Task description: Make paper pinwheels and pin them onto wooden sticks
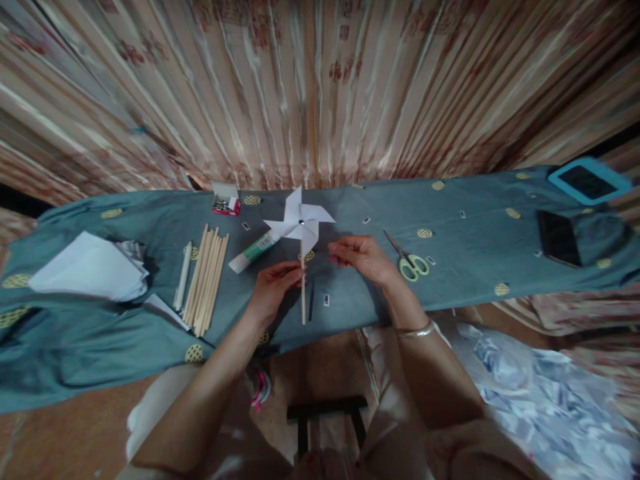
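Observation:
A white paper pinwheel (311, 213) with a small dark pin at its centre sits on top of a thin wooden stick (303, 300). My left hand (274, 285) pinches the stick between thumb and fingers, below the blades. To the right of the pinwheel, apart from it, is my right hand (361, 257). Its thumb and fingertips are pressed together, and anything between them is too small to make out. A glue stick (254, 251) with a green label lies behind my left hand. Scissors (410, 262) with light green handles rest right of my right hand.
Several wooden sticks (206, 283) and a white roll (183, 277) lie left of my hands, beside stacked white paper (90, 270). A small red-and-white box of pins (226, 202) stands farther back. A dark phone (559, 238) and blue-framed tablet (589, 181) are at right on the green cloth (480, 247).

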`<state>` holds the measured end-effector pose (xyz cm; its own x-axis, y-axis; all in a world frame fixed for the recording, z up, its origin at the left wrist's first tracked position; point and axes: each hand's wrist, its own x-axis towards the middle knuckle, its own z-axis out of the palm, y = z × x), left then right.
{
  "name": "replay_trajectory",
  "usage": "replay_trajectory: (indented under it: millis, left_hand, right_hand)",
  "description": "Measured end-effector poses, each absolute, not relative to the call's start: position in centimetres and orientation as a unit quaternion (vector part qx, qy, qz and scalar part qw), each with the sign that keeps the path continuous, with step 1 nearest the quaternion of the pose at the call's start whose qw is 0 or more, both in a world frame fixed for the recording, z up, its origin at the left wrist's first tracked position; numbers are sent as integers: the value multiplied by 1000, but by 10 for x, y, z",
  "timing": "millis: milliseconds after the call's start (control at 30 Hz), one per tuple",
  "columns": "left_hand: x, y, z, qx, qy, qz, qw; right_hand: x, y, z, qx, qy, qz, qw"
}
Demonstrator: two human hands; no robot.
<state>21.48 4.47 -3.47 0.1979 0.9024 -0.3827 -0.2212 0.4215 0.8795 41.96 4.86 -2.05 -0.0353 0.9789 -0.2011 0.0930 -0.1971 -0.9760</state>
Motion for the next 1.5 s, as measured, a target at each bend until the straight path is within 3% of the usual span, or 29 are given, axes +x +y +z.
replay_trajectory:
  millis: [100, 200, 1500]
  left_hand:
    - [216, 42, -34, 386, 484, 383, 686]
    - [217, 40, -34, 418, 487, 363, 676]
    - [221, 40, -41, 446, 510, 392, 622]
  right_hand:
    - [435, 56, -23, -607, -420, 405, 540]
    - [438, 61, -25, -607, -391, 371, 584]
    - [412, 56, -22, -560, -399, 505, 521]
